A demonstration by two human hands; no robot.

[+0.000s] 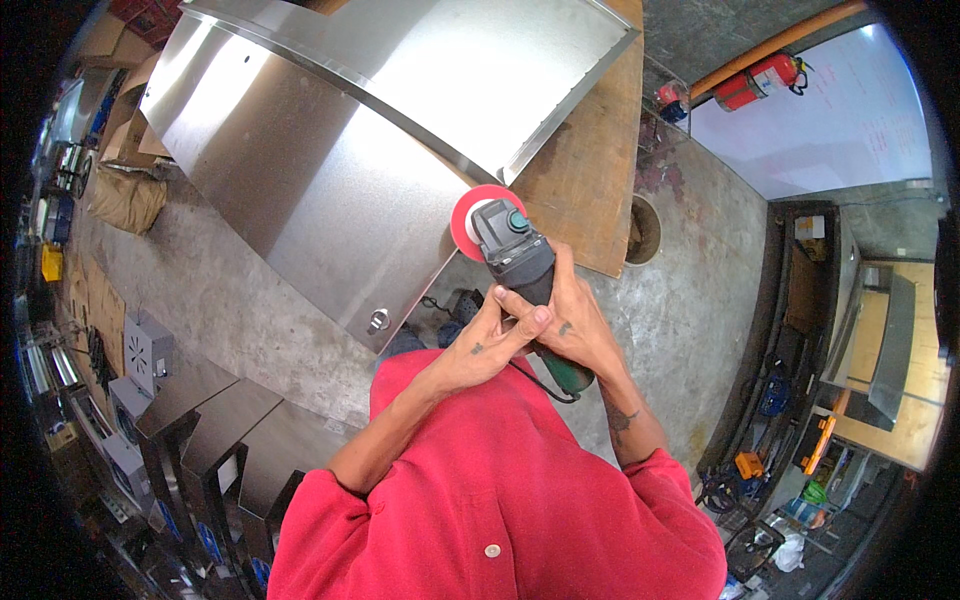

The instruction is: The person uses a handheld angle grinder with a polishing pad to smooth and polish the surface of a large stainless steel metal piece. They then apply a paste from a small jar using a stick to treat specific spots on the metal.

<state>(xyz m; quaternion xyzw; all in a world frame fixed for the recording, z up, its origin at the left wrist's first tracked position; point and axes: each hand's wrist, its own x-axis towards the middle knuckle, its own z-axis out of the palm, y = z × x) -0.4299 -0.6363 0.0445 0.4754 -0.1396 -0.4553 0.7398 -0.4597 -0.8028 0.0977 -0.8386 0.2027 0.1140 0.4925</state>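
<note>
Both my hands are wrapped round an angle grinder (524,268) with a dark body and a green rear end. My right hand (578,322) grips its body from the right side. From the left, my left hand (482,345) closes on it, the thumbs of both hands close together. A red disc with a pale centre (463,222) sits at the grinder's head, by the corner edge of a large sheet-metal panel (330,190); whether it touches the metal I cannot tell. A black cord (545,387) trails from the grinder's rear.
The panel lies on a wooden table (585,190). A bucket (643,230) stands on the concrete floor right of it. Dark metal box-shaped pieces (240,430) stand at lower left. A fire extinguisher (757,84) hangs by a white board (840,120). Shelving (800,300) lines the right.
</note>
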